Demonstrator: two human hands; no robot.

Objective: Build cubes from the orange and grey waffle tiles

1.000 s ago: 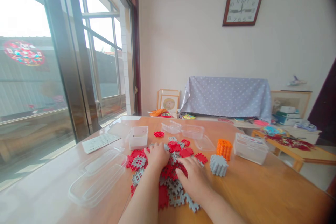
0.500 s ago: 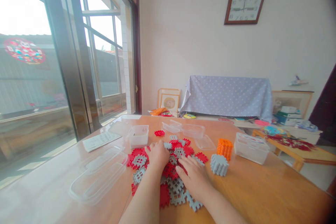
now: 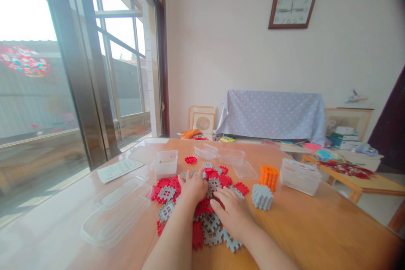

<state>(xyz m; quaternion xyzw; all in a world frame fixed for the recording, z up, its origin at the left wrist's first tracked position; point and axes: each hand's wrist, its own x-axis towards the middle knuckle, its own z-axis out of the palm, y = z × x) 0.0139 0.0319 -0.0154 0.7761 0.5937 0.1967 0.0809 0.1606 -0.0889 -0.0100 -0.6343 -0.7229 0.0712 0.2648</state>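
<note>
A loose pile of red and grey interlocking building tiles [image 3: 212, 234] lies on the wooden table, some with window-like openings. Over the upper part of the pile is my left hand [image 3: 193, 186], its fingers spread on the tiles. My right hand [image 3: 232, 211] rests on the pile's right side, fingers stretched out and thumb apart. I see no tile held in either hand, and both cover part of the pile. Just right of the pile stand a stack of grey tiles [image 3: 262, 197] and an orange stack [image 3: 269, 178]. One red tile [image 3: 190, 160] lies apart beyond the left hand.
Clear plastic lids [image 3: 117, 215] lie at the left beside a printed card [image 3: 120, 170]. A white open box [image 3: 166, 164] stands behind the pile. Clear containers [image 3: 232, 157] are at the back, and a lidded box [image 3: 300, 177] stands at the right.
My left hand has shifted slightly right across the tiles, its fingers spreading more. My right hand has barely moved. The whole view has drifted a little.
</note>
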